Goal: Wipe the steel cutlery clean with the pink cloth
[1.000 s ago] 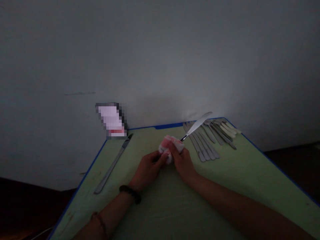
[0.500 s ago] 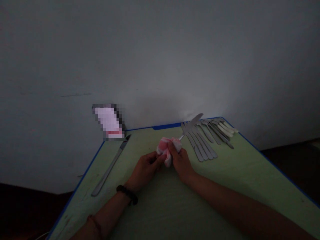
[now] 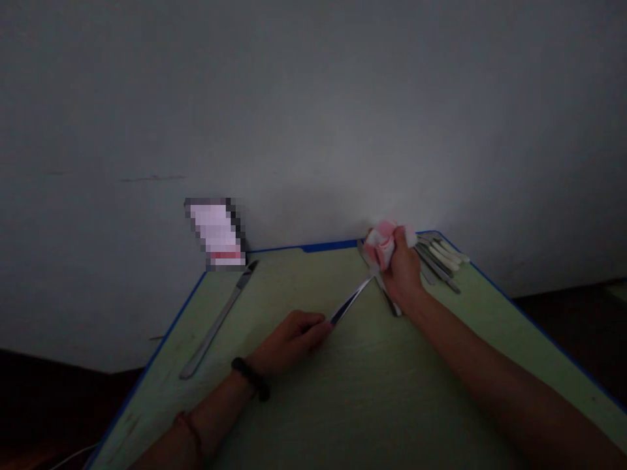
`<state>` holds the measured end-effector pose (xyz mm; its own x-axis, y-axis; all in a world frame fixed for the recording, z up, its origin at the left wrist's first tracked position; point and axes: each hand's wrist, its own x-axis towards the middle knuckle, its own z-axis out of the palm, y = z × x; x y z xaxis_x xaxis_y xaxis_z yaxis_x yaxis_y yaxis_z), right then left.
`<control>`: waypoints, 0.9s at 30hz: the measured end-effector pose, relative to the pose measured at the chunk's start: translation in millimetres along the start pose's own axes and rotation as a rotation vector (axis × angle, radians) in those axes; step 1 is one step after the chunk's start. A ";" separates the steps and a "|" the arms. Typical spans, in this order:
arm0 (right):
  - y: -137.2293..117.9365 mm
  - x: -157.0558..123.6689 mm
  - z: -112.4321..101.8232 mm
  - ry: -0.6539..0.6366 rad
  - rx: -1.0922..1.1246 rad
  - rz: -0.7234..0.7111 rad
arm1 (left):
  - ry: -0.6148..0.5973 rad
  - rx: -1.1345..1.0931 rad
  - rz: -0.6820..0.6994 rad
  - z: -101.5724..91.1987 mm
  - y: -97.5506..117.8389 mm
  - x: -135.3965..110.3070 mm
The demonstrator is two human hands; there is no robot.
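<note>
My left hand [image 3: 298, 336] is closed around the handle end of a table knife [image 3: 350, 301], which slants up and to the right over the table. My right hand [image 3: 405, 271] grips a bunched pink and white cloth [image 3: 385, 243]. The cloth is at the knife's far end and hides the blade there. Beneath and behind my right hand lies a row of knives [image 3: 390, 303], mostly covered by the hand and cloth. Another table knife [image 3: 220, 326] lies by itself on the left side of the table.
The green table [image 3: 304, 405] has a blue edge and stands against a grey wall [image 3: 313, 117]. A blurred-out phone [image 3: 215, 232] leans at the back left corner. Several pieces of cutlery, some with white handles [image 3: 443, 254], lie at the back right.
My right hand has moved right and away from me with the cloth, along the knife towards its tip. The left hand stays near its place, and more of the knife shows.
</note>
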<state>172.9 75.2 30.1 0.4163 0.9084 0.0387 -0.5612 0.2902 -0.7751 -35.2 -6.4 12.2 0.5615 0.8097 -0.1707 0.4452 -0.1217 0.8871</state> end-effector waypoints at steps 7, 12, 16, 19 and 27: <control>-1.4 -4.4 4.3 0.046 0.046 -0.055 | 0.042 0.021 0.006 4.9 2.9 2.2; 14.3 -24.0 8.6 -0.018 -0.058 -0.047 | 0.049 0.280 0.028 8.4 7.6 4.0; 29.2 -51.3 5.4 -0.048 -0.328 0.035 | 0.062 0.500 0.051 14.8 7.2 3.0; 36.9 -67.6 2.6 -0.070 -0.523 0.118 | 0.093 0.626 0.058 18.5 4.5 3.2; 17.5 -37.6 5.4 -0.065 -0.333 0.022 | 0.149 0.929 -0.026 18.7 4.8 5.8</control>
<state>143.6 47.7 18.5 0.3545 0.9337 0.0515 -0.3002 0.1658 -0.9394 -16.7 -13.0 7.5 0.4771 0.8759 -0.0717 0.8705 -0.4598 0.1755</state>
